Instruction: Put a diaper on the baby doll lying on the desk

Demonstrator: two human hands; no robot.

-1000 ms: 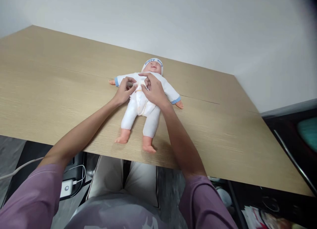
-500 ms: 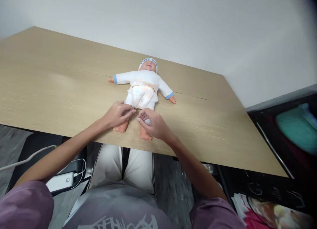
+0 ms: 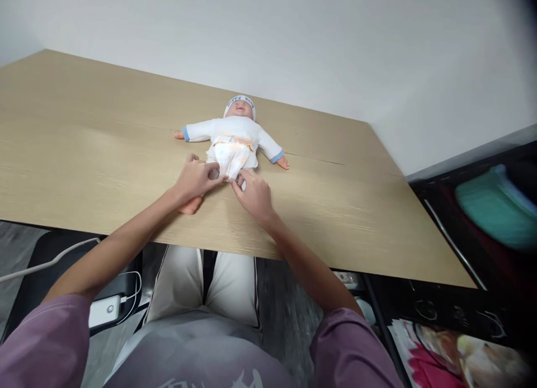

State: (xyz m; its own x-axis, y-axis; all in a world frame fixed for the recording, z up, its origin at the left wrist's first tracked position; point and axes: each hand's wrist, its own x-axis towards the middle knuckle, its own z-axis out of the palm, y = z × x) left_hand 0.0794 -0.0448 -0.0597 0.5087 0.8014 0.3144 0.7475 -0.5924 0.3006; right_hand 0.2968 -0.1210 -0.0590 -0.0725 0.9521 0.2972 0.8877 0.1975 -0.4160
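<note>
A baby doll in white clothes and a white cap with blue lettering lies on its back on the wooden table, arms spread. A patterned diaper shows at its waist. My left hand is closed over the doll's left leg, near the hip; one bare foot pokes out below it. My right hand pinches the white fabric at the doll's other leg and covers that leg.
The table's front edge runs just below my hands. Under it on the left, a white power strip with cables lies on a dark surface. A dark shelf with a teal object stands at the right.
Both hands left the doll's chest, dropped to its feet, then slid up to the thighs. The white trousers have come down, baring the diaper. The view shifted slightly.
</note>
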